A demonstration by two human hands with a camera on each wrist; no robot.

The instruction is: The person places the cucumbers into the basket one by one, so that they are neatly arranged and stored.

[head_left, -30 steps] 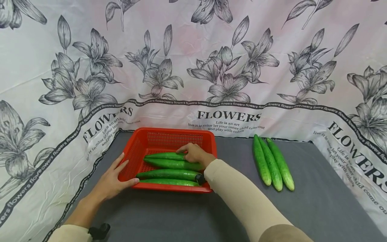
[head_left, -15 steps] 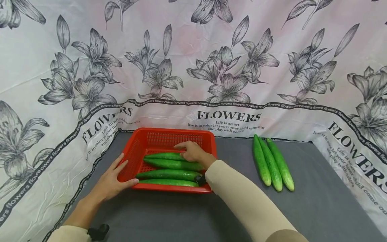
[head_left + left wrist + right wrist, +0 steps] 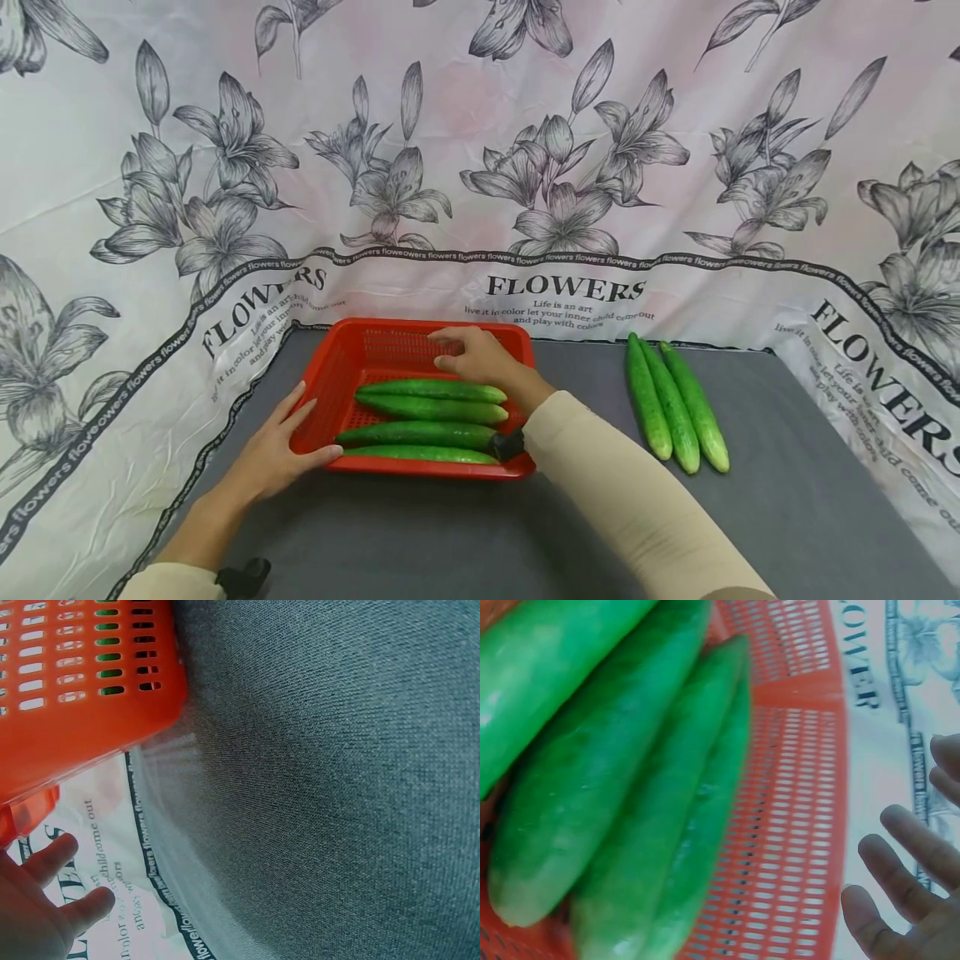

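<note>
Several green cucumbers [image 3: 438,409] lie lengthwise in a red plastic basket [image 3: 431,470] with slotted walls. My left hand [image 3: 272,454] is at the basket's left side in the head view, its fingers spread along the wall and the thumb at the front left corner. In the left wrist view, part of that hand [image 3: 37,915] shows below the slotted wall. Over the basket's back right part hovers my right hand [image 3: 480,362], holding nothing. The right wrist view shows this hand [image 3: 911,900] with fingers extended, apart from the cucumbers [image 3: 592,772].
Three more cucumbers [image 3: 678,404] lie side by side on the grey cloth [image 3: 577,375], to the right of the basket. A white flower-printed curtain [image 3: 420,283] hangs behind and along both sides of the table.
My right hand has let go of the rearmost cucumber and risen up and back from it. That cucumber now lies fully visible in the basket. My left hand stays at the basket.
</note>
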